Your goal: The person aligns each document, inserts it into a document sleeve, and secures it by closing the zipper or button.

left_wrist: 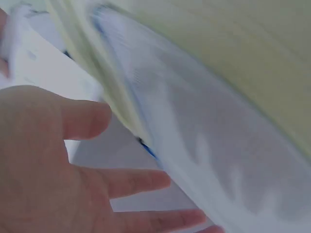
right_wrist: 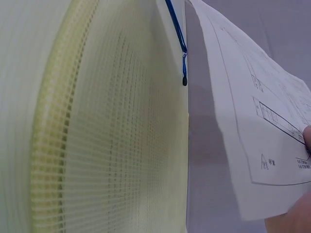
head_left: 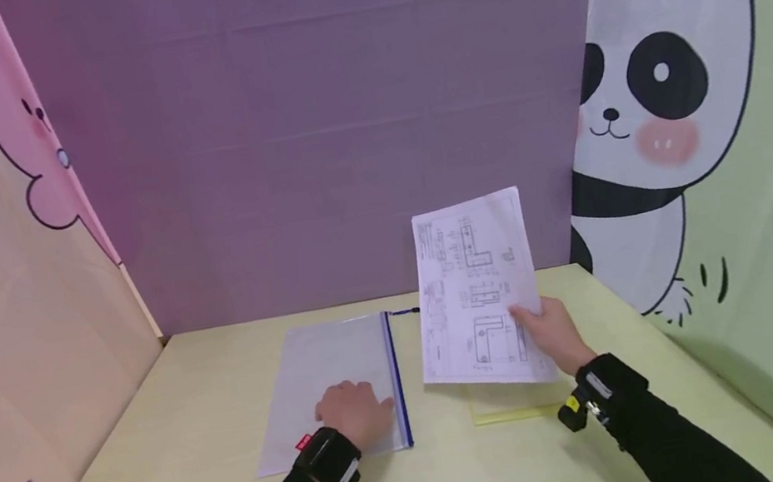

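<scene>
Left hand (head_left: 357, 414): over the lower right part of the clear zip folder (head_left: 328, 351), fingers loose and spread, nothing gripped. Whether it actually touches the folder, can't tell. Right hand (head_left: 557, 336): pinching the printed paper (head_left: 477, 286) at its lower right edge, thumb on the printed face. Can't tell if it's one sheet or several.

Paper is held up off the counter (head_left: 166, 478), tilted, to the right of the folder; line drawings on it, L-shaped parts among them. Its top overlaps the purple backdrop (head_left: 324, 133) from my head view. Folder lies flat on the counter, blue zip strip (head_left: 399, 391) down its right side, blue pull (head_left: 405, 311) sticking out at the top right toward the paper. Red tag (head_left: 303, 442) just beside my left wrist.

Yellow-edged mesh pouch (head_left: 516, 414) lies on the counter below the paper, mostly covered by it in head view; right wrist view shows the mesh up close. Black bands on both my wrists, black sleeves. Panda print (head_left: 656, 122) on the right wall, pink cartoon animal (head_left: 4, 107) on the left. Left wrist view blurry.
</scene>
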Motion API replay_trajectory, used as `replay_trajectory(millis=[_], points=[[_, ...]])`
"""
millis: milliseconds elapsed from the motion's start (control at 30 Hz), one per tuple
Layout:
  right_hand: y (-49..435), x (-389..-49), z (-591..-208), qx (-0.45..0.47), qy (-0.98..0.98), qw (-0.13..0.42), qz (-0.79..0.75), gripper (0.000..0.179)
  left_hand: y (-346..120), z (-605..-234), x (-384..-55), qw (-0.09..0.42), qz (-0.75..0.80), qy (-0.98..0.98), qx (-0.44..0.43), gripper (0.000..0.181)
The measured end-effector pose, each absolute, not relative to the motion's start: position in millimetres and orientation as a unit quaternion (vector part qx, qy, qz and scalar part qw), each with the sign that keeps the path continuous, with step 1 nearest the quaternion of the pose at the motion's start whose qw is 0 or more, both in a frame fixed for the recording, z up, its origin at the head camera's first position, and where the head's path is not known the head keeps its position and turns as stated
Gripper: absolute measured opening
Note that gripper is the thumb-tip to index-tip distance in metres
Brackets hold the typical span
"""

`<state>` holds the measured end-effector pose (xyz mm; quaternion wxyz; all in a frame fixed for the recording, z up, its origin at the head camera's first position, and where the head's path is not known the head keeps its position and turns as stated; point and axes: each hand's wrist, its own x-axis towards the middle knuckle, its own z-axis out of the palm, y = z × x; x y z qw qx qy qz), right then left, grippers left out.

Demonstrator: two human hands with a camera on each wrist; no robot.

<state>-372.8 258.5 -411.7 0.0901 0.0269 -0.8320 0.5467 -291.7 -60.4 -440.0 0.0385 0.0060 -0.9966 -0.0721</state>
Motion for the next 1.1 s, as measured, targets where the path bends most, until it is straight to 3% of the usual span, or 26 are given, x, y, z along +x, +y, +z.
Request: replay_trajectory(millis=[233,500,833,1100], points=[[254.9,-372.6,-414.7,0.019,-0.831,0.093,0.548,0.040,-35.5,-430.1,-285.9,0.035,-0.103,-0.994,-0.015,0.052],[257.4,-371.1,-416.8,0.017,-0.840,0.091,0.535,0.039,-32.8,-439.4,-295.7,-0.008,-0.074,-0.997,-0.021,0.041],[258.8,-372.3,-415.6,0.026,-0.841,0.082,0.534,0.041,-30.6,-444.7,-306.1,-0.026,-0.049,-0.998,-0.009,0.038],[254.8,-376.6,-416.4,0.016,-0.836,0.081,0.543,0.040,-30.2,-439.1,-303.0,-0.015,-0.070,-0.997,-0.015,0.041]])
